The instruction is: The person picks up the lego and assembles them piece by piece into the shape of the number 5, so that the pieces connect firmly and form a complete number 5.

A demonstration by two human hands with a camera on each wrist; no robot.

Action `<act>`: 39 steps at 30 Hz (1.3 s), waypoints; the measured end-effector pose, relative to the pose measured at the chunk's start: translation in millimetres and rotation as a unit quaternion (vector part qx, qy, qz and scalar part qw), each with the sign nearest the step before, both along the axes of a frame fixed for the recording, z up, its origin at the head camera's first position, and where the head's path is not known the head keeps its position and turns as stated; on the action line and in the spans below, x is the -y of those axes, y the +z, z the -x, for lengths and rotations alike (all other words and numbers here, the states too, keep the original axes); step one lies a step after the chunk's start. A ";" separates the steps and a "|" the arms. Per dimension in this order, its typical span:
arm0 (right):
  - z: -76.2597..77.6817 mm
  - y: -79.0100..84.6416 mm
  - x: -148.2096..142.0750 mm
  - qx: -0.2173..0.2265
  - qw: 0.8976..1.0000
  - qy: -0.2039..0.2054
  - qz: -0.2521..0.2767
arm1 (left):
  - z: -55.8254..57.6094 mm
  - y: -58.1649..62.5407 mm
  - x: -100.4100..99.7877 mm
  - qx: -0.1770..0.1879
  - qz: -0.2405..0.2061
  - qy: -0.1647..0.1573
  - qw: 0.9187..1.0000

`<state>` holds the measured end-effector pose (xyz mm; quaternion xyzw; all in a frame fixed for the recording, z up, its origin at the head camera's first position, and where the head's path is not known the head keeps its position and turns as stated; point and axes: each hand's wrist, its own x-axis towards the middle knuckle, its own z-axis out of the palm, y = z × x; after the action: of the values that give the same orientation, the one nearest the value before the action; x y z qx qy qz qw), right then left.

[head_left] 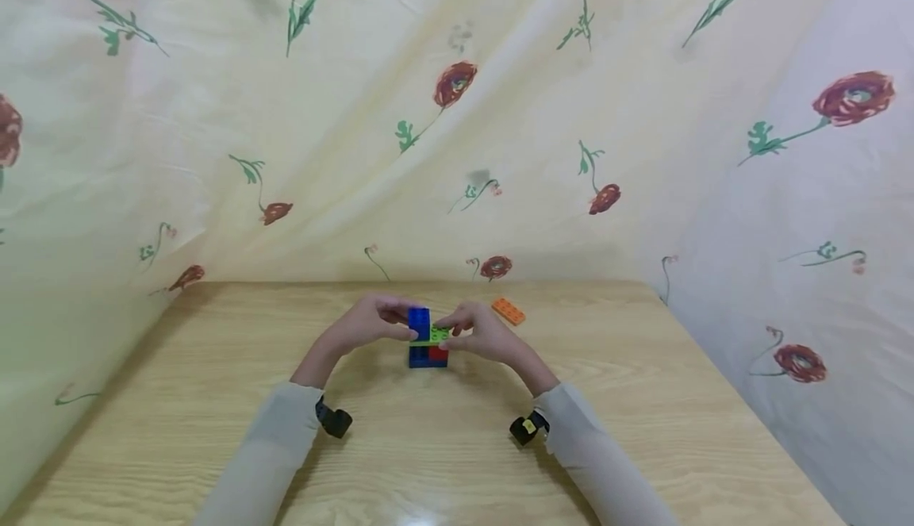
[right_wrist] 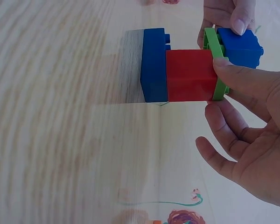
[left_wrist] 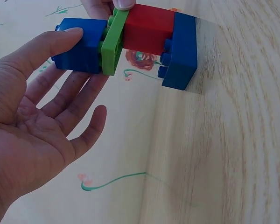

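Thumb and fingers of the left hand (head_left: 366, 326) pinch a blue brick (left_wrist: 84, 53) at the studs of a green plate (left_wrist: 111, 51), clamped by the right hand (head_left: 487, 334), apparently because it overhangs the red brick (right_wrist: 190, 74) below. A blue base brick (right_wrist: 154, 65) stands on the wood-grain table (head_left: 428, 447), an orange toy plate (head_left: 508, 311) beyond; no lettering is legible.

Curtained-off workspace — floral cloth (head_left: 343, 121) around a wood-grain table (head_left: 428, 454)

The blocks (right_wrist: 190, 75) look smooth plastic, the table (head_left: 417, 451) wood-grained.
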<state>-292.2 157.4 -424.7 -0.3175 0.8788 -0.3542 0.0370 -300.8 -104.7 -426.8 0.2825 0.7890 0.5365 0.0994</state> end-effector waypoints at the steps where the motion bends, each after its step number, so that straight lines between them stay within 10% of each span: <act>1: -0.1 -0.6 -0.5 0.001 1.000 -0.001 -0.001 | -0.1 -0.5 -0.6 0.000 -0.001 -0.001 1.000; 39: -0.5 2.1 0.0 0.008 1.000 -0.009 -0.008 | 0.0 2.3 0.7 -0.001 0.019 -0.003 1.000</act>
<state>-291.7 157.5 -422.6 -0.3067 0.8839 -0.3504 0.0435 -300.8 -105.4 -424.5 0.2836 0.7981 0.5211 0.1049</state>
